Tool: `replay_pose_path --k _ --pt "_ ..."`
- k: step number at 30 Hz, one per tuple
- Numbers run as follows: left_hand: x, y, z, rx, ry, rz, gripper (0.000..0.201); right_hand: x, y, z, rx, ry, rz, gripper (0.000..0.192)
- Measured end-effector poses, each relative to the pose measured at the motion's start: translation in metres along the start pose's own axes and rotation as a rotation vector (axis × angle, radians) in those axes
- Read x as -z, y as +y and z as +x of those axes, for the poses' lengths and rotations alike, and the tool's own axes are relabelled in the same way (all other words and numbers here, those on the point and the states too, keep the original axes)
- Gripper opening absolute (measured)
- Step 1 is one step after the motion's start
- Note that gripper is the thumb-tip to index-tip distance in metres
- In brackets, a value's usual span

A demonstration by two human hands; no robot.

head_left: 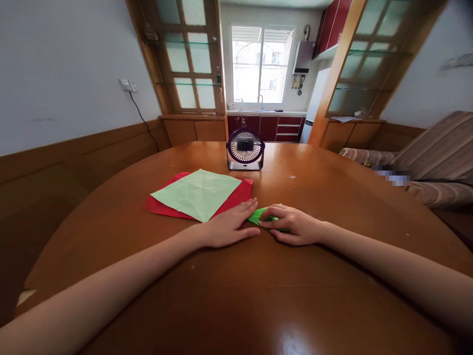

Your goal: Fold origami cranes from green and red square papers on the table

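Observation:
A small piece of bright green folded paper (257,215) lies on the table between my hands. My left hand (229,227) rests flat, fingers stretched out and thumb apart, with its fingertips at the left end of the green paper. Bent over the paper's right part, my right hand (291,224) has its fingers and thumb closed on it, hiding much of it. Left of the hands, a pale green sheet (197,192) with crease lines lies on top of a red sheet (234,195).
A small dark purple fan (245,148) stands at the far side of the round wooden table (236,310). Beyond the table's right edge is a striped armchair (436,148). A black cord (142,116) hangs from a wall socket at left.

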State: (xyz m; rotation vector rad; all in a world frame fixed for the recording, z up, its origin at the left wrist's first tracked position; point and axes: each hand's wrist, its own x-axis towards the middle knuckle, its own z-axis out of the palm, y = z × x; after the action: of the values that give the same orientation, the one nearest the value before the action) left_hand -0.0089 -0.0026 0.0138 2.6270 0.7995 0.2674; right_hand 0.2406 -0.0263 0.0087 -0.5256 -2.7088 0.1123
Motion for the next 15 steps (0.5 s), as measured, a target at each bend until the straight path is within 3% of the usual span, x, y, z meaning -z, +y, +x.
replay_pose_path --k 4,15 --pt "-0.006 0.008 -0.001 -0.024 -0.13 0.11 0.088 -0.002 0.001 -0.001 0.003 0.014 -0.025 0.032" --pt "-0.003 0.005 -0.002 -0.073 -0.133 0.125 0.094 0.0 0.004 -0.014 0.067 0.055 0.057 0.025"
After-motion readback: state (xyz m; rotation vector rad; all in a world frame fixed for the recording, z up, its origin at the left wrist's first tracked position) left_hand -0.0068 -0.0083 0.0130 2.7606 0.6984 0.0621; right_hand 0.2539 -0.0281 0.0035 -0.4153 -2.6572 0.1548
